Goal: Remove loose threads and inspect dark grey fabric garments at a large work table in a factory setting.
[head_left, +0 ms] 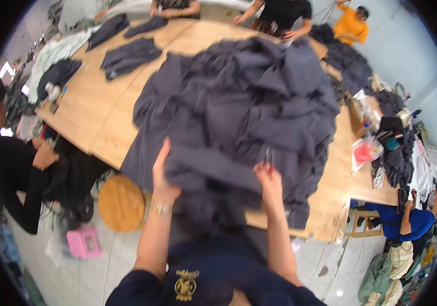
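A dark grey garment point(213, 166) is stretched between my hands at the table's near edge, and its lower part hangs toward my lap. My left hand point(163, 178) grips its left side, one finger pointing up and the others partly hidden by cloth. At the garment's right end, my right hand point(270, 186) is closed around small red-handled thread snips point(268, 162), their blades pointing away from me. Fabric also meets the fingers of that hand. Just beyond lies a large heap of the same dark grey garments point(249, 92).
The heap covers much of the wooden table point(111, 109). A round wooden stool point(121, 203) and a pink plastic stool point(84, 242) stand at left. People work around the table, one in black point(12, 168) at left, one in blue point(417, 219) at right. Bags and cloth crowd the right side.
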The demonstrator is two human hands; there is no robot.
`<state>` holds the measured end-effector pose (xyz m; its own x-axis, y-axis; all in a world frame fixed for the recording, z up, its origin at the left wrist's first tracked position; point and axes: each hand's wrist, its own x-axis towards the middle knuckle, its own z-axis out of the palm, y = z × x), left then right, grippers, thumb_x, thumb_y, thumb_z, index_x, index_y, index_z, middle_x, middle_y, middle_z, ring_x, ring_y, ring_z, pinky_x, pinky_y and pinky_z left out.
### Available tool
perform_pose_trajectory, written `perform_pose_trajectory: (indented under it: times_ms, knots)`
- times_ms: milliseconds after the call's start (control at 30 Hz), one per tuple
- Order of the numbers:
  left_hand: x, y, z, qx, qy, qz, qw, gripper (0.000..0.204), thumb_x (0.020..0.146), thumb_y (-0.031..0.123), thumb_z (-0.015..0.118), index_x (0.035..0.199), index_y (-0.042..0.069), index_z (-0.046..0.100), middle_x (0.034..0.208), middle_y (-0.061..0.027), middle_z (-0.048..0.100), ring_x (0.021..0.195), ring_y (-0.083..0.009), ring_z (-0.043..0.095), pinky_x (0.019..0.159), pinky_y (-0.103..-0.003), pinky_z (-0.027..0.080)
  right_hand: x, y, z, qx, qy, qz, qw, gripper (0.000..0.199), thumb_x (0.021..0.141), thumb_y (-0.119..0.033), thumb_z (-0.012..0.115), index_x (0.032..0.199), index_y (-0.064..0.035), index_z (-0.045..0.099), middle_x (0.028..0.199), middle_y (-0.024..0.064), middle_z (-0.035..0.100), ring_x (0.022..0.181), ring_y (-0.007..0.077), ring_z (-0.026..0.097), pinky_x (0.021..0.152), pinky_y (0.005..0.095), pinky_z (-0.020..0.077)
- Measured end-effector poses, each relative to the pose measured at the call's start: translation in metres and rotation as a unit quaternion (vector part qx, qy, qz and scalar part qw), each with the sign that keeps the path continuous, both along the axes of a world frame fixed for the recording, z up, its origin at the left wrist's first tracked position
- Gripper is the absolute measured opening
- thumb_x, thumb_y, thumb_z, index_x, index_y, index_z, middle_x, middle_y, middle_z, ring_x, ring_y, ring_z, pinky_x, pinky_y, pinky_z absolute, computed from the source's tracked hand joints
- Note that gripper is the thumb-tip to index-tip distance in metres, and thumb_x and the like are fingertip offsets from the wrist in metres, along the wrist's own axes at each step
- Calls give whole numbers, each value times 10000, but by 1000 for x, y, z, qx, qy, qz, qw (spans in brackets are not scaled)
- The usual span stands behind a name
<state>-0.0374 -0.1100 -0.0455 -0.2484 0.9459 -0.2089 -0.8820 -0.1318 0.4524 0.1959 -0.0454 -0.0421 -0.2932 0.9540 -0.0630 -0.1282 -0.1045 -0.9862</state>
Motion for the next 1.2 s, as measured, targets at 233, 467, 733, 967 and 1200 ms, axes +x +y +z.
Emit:
perform_pose_trajectory:
  times_ms: [233,467,733,967,1200]
  knots:
    - [-11,1,-43,-42,127,-36,990,328,940,323,524,978,12,621,948,-61,656,866,-142,613,798,-272,470,-4,19,-65,29,-14,-16,999,215,971,-196,523,795,-73,513,764,-91,431,699,13,353,624,199,293]
    - [3,-3,-19,-186,645,26,741,238,872,254,619,1015,65,635,927,-104,655,886,-189,614,827,-315,458,-10,8,-60,24,0,-20,1000,277,975,-219,519,732,-102,456,690,-105,332,632,22,262,540,218,226]
    - [22,14,10,20,871,-73,485,296,772,246,721,1033,117,663,926,-86,646,977,-278,602,976,-417,392,-6,5,-52,-98,139,40,985,169,965,-204,537,881,-63,579,797,-61,545,716,18,465,673,188,376]
    - [-10,27,-1,-61,495,113,859,240,931,94,529,819,-59,675,832,-85,690,719,-104,614,666,-242,482,-3,8,-47,-96,149,57,982,169,961,-207,535,904,-53,575,823,-31,579,741,44,523,697,204,416]
    - [-3,-32,-16,-152,731,75,661,440,901,318,564,605,-6,525,528,-114,515,508,-179,551,501,-331,403,-6,1,-47,-113,112,-17,987,147,918,-204,599,946,-60,600,904,-35,576,897,67,500,858,239,367]
